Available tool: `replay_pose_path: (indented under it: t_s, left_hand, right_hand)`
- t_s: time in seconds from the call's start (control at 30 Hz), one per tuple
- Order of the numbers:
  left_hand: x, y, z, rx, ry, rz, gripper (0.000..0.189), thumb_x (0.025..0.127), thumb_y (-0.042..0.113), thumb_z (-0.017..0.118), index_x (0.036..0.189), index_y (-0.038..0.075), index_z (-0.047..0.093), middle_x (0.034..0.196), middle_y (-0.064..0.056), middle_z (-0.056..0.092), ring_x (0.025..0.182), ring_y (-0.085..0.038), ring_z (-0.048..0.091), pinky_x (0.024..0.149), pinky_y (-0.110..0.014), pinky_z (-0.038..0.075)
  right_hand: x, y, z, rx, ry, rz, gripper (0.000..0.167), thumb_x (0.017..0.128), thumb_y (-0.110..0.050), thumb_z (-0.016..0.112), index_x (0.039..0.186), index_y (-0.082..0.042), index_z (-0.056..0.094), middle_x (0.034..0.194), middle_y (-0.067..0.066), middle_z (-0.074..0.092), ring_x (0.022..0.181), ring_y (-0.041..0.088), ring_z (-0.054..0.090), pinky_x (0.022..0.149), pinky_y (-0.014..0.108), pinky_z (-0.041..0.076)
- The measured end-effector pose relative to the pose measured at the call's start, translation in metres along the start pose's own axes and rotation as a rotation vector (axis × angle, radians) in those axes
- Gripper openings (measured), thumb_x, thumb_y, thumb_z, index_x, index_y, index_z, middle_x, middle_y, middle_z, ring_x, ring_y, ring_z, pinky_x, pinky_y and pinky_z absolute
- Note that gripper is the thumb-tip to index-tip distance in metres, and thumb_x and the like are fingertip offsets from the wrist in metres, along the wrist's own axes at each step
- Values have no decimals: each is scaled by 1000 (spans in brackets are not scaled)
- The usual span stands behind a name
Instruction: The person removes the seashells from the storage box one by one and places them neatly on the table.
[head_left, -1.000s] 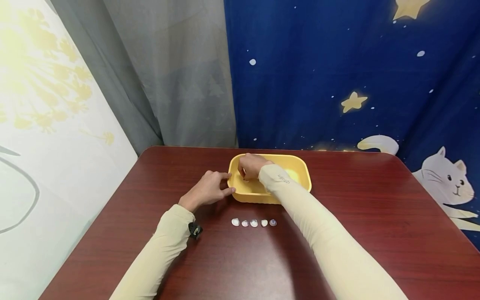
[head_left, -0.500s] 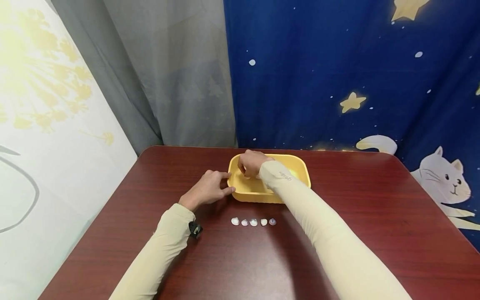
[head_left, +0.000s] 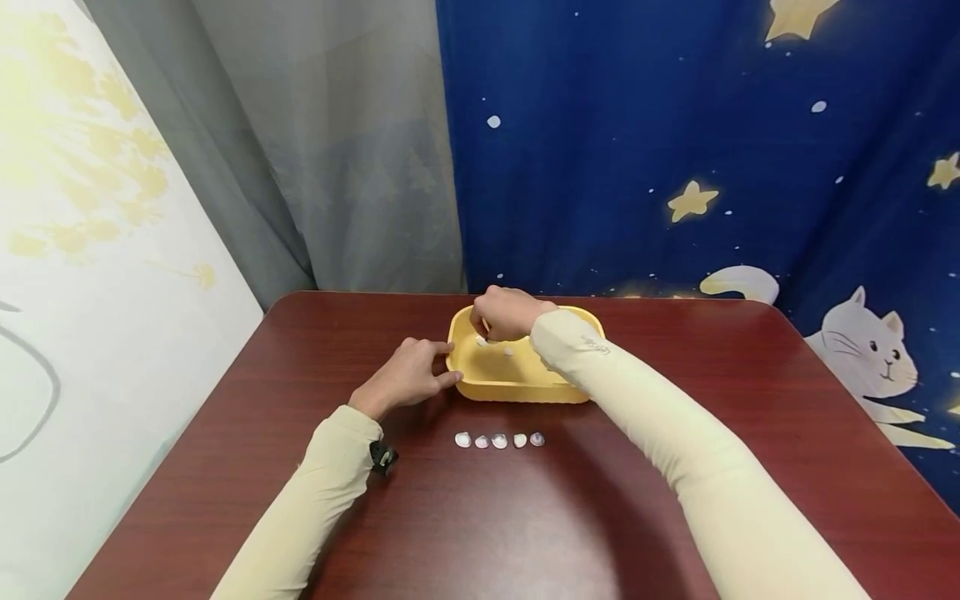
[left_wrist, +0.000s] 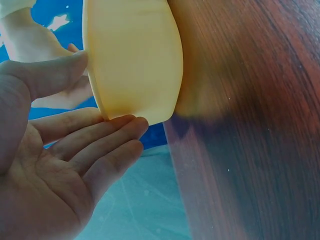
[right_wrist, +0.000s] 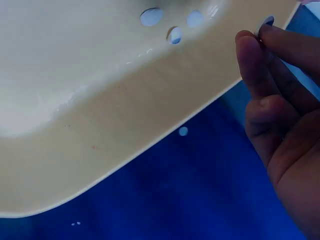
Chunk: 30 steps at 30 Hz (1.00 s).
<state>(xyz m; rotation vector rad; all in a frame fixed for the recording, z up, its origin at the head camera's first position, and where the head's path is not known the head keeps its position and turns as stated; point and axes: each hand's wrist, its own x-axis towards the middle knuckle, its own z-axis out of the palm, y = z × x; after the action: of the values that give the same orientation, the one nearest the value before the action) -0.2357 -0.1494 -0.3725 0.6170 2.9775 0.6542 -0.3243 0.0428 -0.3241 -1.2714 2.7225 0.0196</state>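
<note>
A yellow plastic basin [head_left: 525,392] stands toward the far side of the table. My right hand [head_left: 508,312] is over its far left part, and in the right wrist view the thumb and index finger pinch a small seashell [right_wrist: 267,23]. A few pale shells [right_wrist: 151,17] lie on the basin floor. My left hand [head_left: 405,375] is at the basin's left end with thumb and fingers spread and mostly straight. Its thumb [left_wrist: 60,75] touches the rim while the fingertips [left_wrist: 137,127] rest against the end wall.
Several small white and purplish shells [head_left: 499,441] lie in a row on the dark red wooden table [head_left: 465,525], on the near side of the basin. Grey and blue curtains [head_left: 555,167] hang behind the table's far edge. A black device [head_left: 383,457] is on the left wrist.
My right hand has risen slightly from the basin floor and shifted toward the far rim, uncovering more of the floor. The left hand keeps its place at the basin's end. The head view has shifted slightly.
</note>
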Motion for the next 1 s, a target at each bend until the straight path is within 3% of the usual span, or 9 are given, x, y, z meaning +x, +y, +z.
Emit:
replay_pose_path:
  t_s: [0.4, 0.6, 1.0]
  left_hand:
    - [0, -5, -2, 19, 9, 4, 58, 92, 35, 71, 137, -1, 60, 133, -18, 67, 121, -33, 64, 103, -46, 52]
    - [1, -6, -1, 1, 7, 6, 58, 92, 33, 72, 137, -2, 60, 134, -19, 66, 120, -33, 65, 101, -45, 53]
    - [2, -3, 0, -6, 11, 13, 57, 92, 33, 72, 136, -1, 61, 134, -19, 66, 121, -33, 65, 101, -45, 53]
  right_hand:
    - [-37, -12, -6, 108, 67, -80, 15, 85, -4, 70, 81, -16, 77, 79, -4, 72, 70, 11, 62, 66, 26, 53]
    - [-49, -20, -1, 121, 128, -148, 12, 85, -5, 70, 79, -13, 75, 75, -6, 71, 70, 8, 60, 68, 23, 52]
    - [-77, -39, 11, 119, 198, -185, 12, 86, -9, 73, 80, -19, 75, 75, -9, 70, 69, 6, 60, 66, 22, 51]
